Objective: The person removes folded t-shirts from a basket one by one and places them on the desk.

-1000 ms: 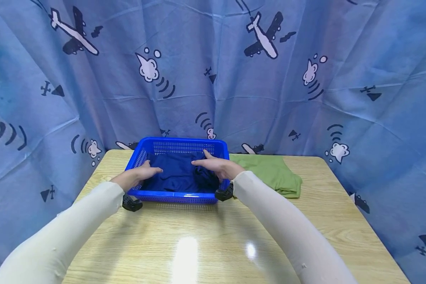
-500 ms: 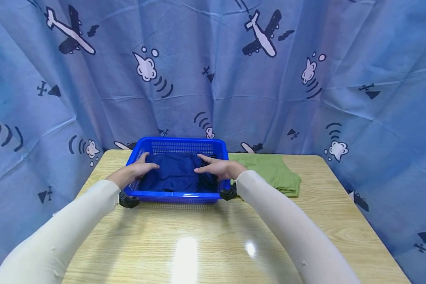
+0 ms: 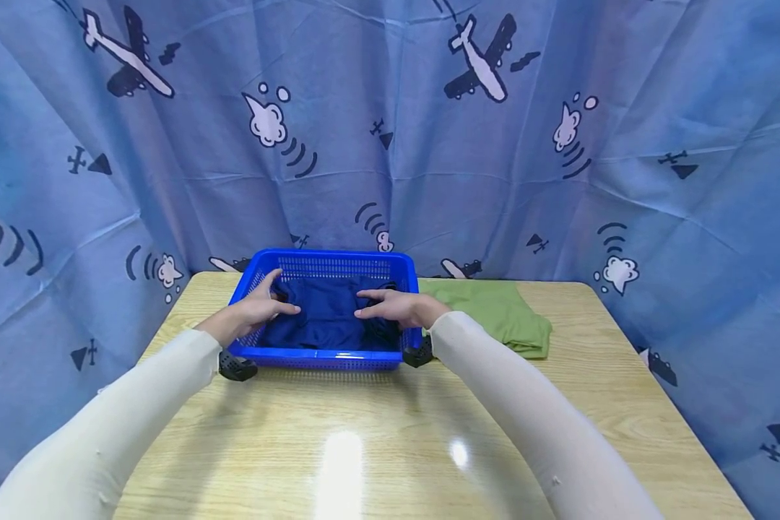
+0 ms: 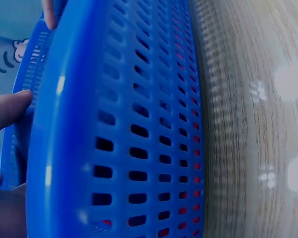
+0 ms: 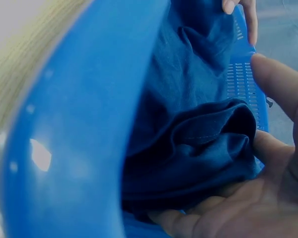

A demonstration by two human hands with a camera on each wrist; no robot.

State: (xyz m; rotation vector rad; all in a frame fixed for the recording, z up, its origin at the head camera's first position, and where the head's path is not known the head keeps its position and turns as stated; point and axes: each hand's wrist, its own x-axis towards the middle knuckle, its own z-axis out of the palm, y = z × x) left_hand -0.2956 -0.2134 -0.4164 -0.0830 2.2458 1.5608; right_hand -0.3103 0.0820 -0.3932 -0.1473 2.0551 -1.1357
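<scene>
A dark navy garment (image 3: 328,312) lies loosely folded inside a blue plastic basket (image 3: 328,354) with slotted walls. My left hand (image 3: 255,310) reaches in over the near left corner, thumb and index spread at the garment's left edge. From the right, my right hand (image 3: 401,309) reaches in. The right wrist view shows its lower fingers (image 5: 198,215) tucked against the underside of the navy cloth (image 5: 203,121), while its thumb (image 5: 275,79) stands apart from it. In the left wrist view, the basket wall (image 4: 139,114) hides most of the left fingers.
Just right of the basket, a folded green cloth (image 3: 494,314) lies on the wooden table (image 3: 279,440). A blue curtain (image 3: 338,144) with airplane prints hangs behind the table and along both sides.
Both hands stay inside the basket. The right hand has shifted slightly right, and its fingers now lie lower along the garment's side. The garment looks a little rearranged.
</scene>
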